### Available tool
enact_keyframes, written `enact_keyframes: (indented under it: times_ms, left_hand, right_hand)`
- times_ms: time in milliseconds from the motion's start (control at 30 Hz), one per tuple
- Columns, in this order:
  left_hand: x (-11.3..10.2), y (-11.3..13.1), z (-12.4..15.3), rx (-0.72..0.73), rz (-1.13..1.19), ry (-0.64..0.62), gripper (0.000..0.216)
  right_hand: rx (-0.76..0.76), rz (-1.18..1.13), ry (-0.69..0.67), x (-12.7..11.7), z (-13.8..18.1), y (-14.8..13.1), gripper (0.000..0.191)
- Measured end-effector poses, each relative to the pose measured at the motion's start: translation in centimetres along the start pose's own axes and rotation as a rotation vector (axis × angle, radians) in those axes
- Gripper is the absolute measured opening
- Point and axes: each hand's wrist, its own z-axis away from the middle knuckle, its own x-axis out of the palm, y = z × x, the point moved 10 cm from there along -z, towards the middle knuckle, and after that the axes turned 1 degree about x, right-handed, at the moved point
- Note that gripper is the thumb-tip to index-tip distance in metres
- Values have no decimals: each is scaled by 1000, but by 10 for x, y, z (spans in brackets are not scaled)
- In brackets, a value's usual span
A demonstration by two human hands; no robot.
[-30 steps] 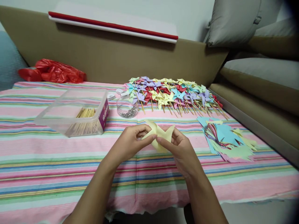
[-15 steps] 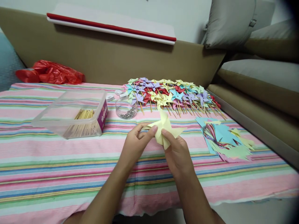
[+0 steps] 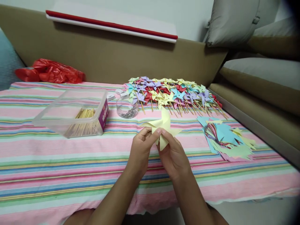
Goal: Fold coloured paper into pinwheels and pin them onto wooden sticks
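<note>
Yellow pinwheel (image 3: pixel 165 121), nearside right of the jar (image 3: pixel 127 108), we pinch in left hand (image 3: pixel 141 147) and right hand (image 3: pixel 173 153), both equally near its centre.

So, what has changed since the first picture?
The left hand and right hand have drawn closer together; their pale yellow paper pinwheel has turned, one blade now pointing up. Nothing was let go. The clear plastic box, wooden sticks and multicoloured paper pinwheels stayed put.

Two hands (image 3: pixel 140 147) (image 3: pixel 174 153), one held pinwheel (image 3: pixel 163 123), one box (image 3: pixel 105 117), one jar (image 3: pixel 120 108)
</note>
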Motion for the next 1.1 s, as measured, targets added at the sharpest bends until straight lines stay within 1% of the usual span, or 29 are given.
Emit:
enact_keyframes:
  times_ms: [133, 367, 467, 567, 667, 733, 767, 800, 867, 933, 967, 1033, 1100]
  left_hand:
    - [-6, 3, 0, 34, -69, 52, 26]
    - [-5, 8, 3, 71, -195, 44, 32]
    - [-6, 10, 4, 79, -238, 67, 32]
    - [-10, 10, 1, 69, -160, 92, 26]
    - [-20, 12, -4, 68, -7, 137, 22]
    - [-28, 13, -8, 63, 75, 169, 24]
    - [-32, 14, -9, 60, 100, 186, 26]
    - [-35, 15, -10, 59, 115, 204, 28]
    - [-39, 17, -11, 57, 129, 223, 30]
    - [-39, 19, -10, 58, 134, 220, 27]
    - [-38, 20, -9, 60, 131, 215, 25]
    - [-35, 22, -8, 69, 106, 201, 22]
    - [-33, 23, -7, 81, 57, 187, 23]
  right_hand:
    - [7, 21, -7, 3, 1, 5, 16]
    - [13, 66, 46, -3, 1, 4, 14]
    - [30, 68, 21, 0, 1, 6, 19]
    - [19, 65, -27, 6, 2, 4, 30]
    - [-55, 81, 5, 2, 3, -8, 47]
    - [-162, 178, 39, -4, 5, -23, 60]
    - [-226, 262, 36, -5, 6, -31, 64]
    - [-287, 361, 10, -3, 8, -38, 64]
    - [-375, 589, -106, 7, 12, -46, 51]
    - [-425, 823, -241, 20, 16, -45, 36]
    - [-452, 921, -292, 26, 19, -44, 31]
    - [-516, 1061, -343, 34, 24, -44, 27]
    - [-563, 1109, -334, 37, 26, -46, 24]
